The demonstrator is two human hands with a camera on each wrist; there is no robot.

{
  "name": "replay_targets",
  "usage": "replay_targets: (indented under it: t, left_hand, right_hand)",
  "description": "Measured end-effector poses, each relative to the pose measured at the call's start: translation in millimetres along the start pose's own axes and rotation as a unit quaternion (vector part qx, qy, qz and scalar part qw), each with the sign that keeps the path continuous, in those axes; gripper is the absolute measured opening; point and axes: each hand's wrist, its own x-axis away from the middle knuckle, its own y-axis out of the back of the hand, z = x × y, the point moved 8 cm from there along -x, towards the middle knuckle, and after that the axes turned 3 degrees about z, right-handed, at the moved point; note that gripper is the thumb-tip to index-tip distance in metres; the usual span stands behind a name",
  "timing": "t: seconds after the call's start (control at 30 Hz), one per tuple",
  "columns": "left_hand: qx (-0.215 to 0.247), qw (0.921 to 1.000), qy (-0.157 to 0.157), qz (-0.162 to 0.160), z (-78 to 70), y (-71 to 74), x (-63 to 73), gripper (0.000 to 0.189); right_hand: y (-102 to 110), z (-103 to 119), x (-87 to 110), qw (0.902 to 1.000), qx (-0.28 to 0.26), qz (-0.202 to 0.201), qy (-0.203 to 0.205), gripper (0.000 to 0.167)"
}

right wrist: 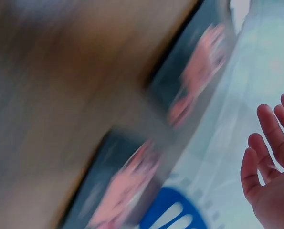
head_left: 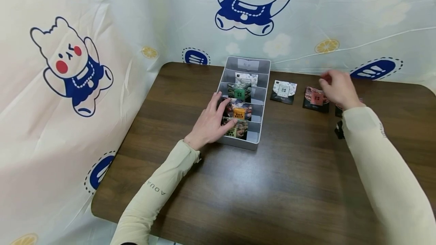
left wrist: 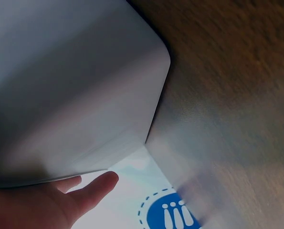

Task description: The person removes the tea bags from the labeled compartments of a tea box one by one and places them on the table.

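Note:
A grey divided box [head_left: 238, 144] holds several upright packets: a white one [head_left: 246, 78], a green-labelled one [head_left: 239, 92], an orange-labelled one [head_left: 239, 112] and a light-green-labelled one [head_left: 240, 129]. My left hand [head_left: 208, 122] rests over its left rim, fingers spread and fairly straight, thumb and forefinger over the front packets. Above a pink-labelled packet [head_left: 316, 99] on the table hovers my right hand [head_left: 340, 88]. In the right wrist view its fingers [right wrist: 270, 138] are loosely bent, with nothing visible in them.
On the wooden table [head_left: 289, 184], a white-and-black packet [head_left: 284, 92] lies right of the box. Another dark packet [head_left: 338, 111] is mostly hidden by my right wrist. A printed curtain [head_left: 190, 18] hangs along the table's back and left sides.

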Motion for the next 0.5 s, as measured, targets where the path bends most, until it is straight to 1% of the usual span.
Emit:
replay_targets:
  t: [0.2, 0.37, 0.5]
  left_hand:
    - [0.000, 1.0000, 0.001, -0.001, 0.6, -0.3, -0.2, 0.074]
    - [0.002, 1.0000, 0.001, 0.001, 0.6, -0.2, 0.6, 0.073]
    - [0.003, 1.0000, -0.001, 0.001, -0.1, 0.2, 0.3, 0.073]
  right_hand:
    - [-14.9, 46.7, -10.0, 0.9988, -0.031, -0.007, 0.038, 0.039]
    - [-28.4, 78.5, -15.7, 0.9947, -0.073, -0.017, 0.071, 0.035]
    - [-40.8, 101.1, -20.5, 0.9913, -0.097, -0.014, 0.088, 0.033]
